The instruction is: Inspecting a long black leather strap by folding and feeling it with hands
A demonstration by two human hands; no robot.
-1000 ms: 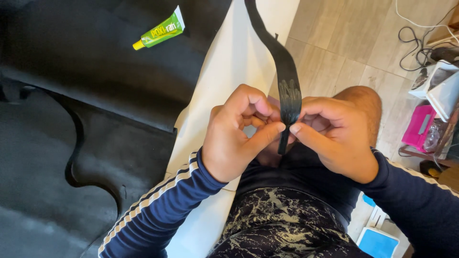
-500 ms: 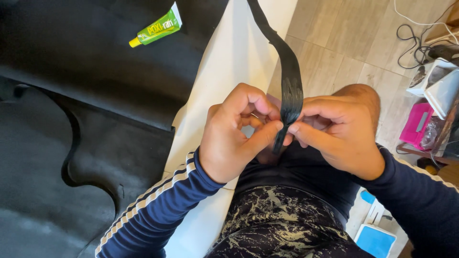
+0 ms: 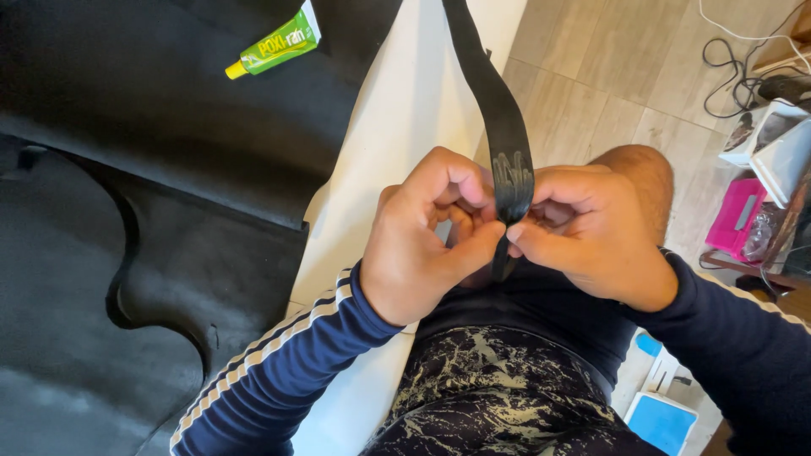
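Observation:
A long black strip (image 3: 498, 110) of rubbery material runs from the top of the view down to my lap. My left hand (image 3: 427, 232) and my right hand (image 3: 587, 232) both pinch it at the same spot, thumbs and fingertips pressed together around a shiny, smeared patch near its lower end. The strip's lowest tip pokes out just below my thumbs. A green and yellow glue tube (image 3: 274, 44) lies apart on the black sheet (image 3: 127, 127) at the upper left.
A white board (image 3: 405, 110) slants under the black sheet beside my legs. On the wooden floor at right are tangled cables (image 3: 743, 67), a pink box (image 3: 737, 215), a white box (image 3: 781, 143) and a blue and white object (image 3: 663, 414).
The hands stay pinched on the strip with only small finger shifts. The strip has tilted slightly and the view has drifted a little.

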